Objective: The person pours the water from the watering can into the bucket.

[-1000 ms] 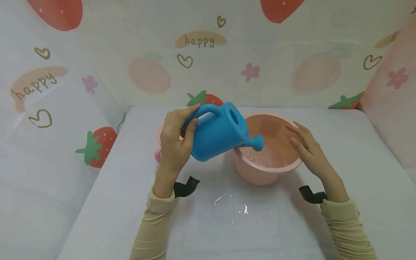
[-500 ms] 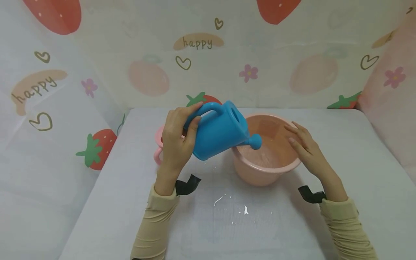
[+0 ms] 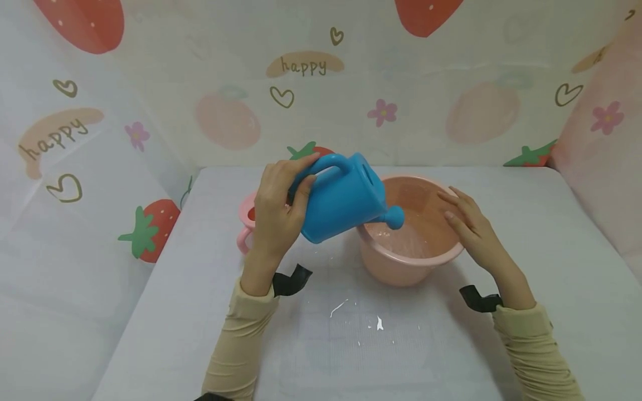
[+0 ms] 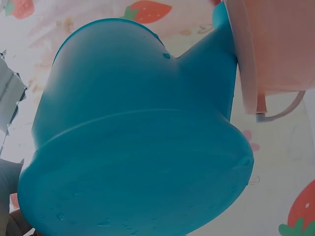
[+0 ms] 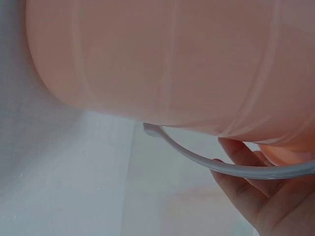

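My left hand [image 3: 278, 214] grips the handle of a blue watering can [image 3: 341, 203], holding it tilted to the right above the table. Its round sprinkler head [image 3: 394, 217] hangs over the left side of a pink bucket [image 3: 396, 270]. Water with a rippled surface lies inside the bucket. My right hand [image 3: 473, 228] holds the bucket's right rim, and in the right wrist view its fingers [image 5: 241, 152] reach the wall beside a pale bail handle [image 5: 236, 169]. Seen from below in the left wrist view, the can's underside [image 4: 142, 182] carries several drops.
A pink handled cup [image 3: 246, 234] with red inside stands behind my left hand, partly hidden. Wet spots [image 3: 379, 323] shine on the white table [image 3: 321, 367] in front of the bucket. Strawberry-print cloth [image 3: 321, 117] walls the back and sides.
The watering can and my left hand have shifted slightly up and to the right, uncovering more of the pink cup. My right hand stays at the bucket's rim.
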`<action>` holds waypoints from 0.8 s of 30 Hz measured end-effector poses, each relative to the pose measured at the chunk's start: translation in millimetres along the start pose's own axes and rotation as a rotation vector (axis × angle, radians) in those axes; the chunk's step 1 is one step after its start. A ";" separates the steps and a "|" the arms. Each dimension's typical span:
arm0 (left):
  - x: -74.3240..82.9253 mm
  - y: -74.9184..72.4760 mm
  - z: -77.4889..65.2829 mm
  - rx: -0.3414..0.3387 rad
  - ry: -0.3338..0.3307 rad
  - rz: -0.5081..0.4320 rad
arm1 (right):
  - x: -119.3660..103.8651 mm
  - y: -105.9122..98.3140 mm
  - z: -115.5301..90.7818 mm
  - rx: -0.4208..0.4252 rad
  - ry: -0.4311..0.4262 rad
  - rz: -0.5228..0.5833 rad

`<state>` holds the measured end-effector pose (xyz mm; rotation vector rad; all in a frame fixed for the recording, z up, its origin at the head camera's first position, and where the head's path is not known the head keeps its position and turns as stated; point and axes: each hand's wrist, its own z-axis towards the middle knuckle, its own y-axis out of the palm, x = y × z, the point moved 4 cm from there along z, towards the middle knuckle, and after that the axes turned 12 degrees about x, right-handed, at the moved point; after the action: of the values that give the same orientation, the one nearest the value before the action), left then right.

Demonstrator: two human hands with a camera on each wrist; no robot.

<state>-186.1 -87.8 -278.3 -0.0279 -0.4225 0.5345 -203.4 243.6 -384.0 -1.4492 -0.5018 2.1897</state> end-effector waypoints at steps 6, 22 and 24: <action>-0.2 2.1 2.4 -0.008 0.004 -0.005 | 1.4 0.0 0.3 0.000 0.003 0.005; 4.4 5.7 11.2 -0.059 0.036 0.014 | -0.1 -0.9 0.1 0.000 -0.005 0.012; 4.7 6.1 11.8 -0.061 0.036 0.018 | -0.6 -1.0 -0.1 -0.001 -0.006 0.016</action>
<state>-190.0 -81.1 -266.5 -0.0998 -0.4037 0.5379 -202.9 244.0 -383.1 -1.4521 -0.4948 2.2069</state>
